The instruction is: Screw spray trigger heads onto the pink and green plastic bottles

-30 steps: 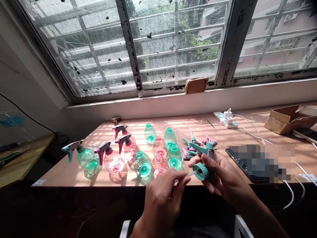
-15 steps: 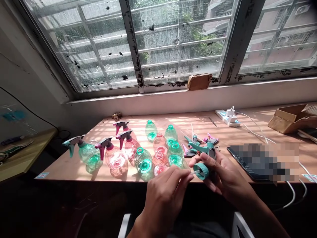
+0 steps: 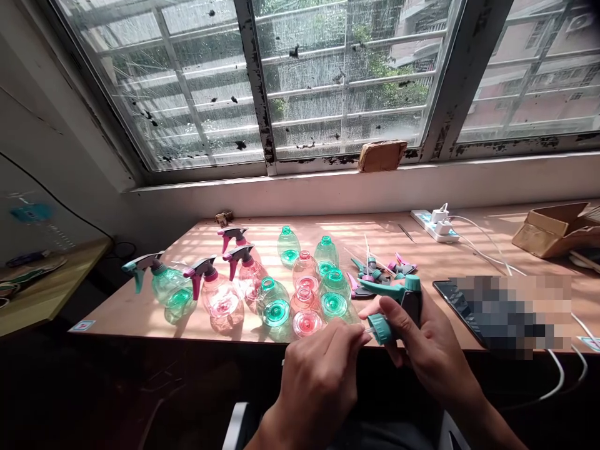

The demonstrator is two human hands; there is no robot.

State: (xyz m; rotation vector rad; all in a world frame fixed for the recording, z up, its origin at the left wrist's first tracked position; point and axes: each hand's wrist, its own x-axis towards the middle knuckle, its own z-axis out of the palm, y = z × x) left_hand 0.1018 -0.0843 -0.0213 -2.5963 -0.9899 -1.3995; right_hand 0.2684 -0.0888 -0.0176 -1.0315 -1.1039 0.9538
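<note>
My right hand (image 3: 424,350) grips a teal trigger sprayer head (image 3: 396,301), its round cap turned toward me and its nozzle pointing left. My left hand (image 3: 323,369) pinches a thin clear dip tube (image 3: 369,329) at the cap's opening. Both hands hover over the near edge of the wooden table (image 3: 140,319). Just beyond them stand several open green and pink plastic bottles (image 3: 304,294). Three bottles with sprayer heads fitted (image 3: 206,294) stand further left.
A heap of loose teal and pink sprayer heads with tubes (image 3: 379,270) lies behind my right hand. A dark phone (image 3: 452,300) lies at right, beside a blurred patch. A power strip with plugs (image 3: 435,224), white cables and a cardboard box (image 3: 550,228) are at the back right.
The sprayer head has turned, so its cap now shows more from the side. My left fingers have closed in on the tube at the cap. The view has shifted slightly.
</note>
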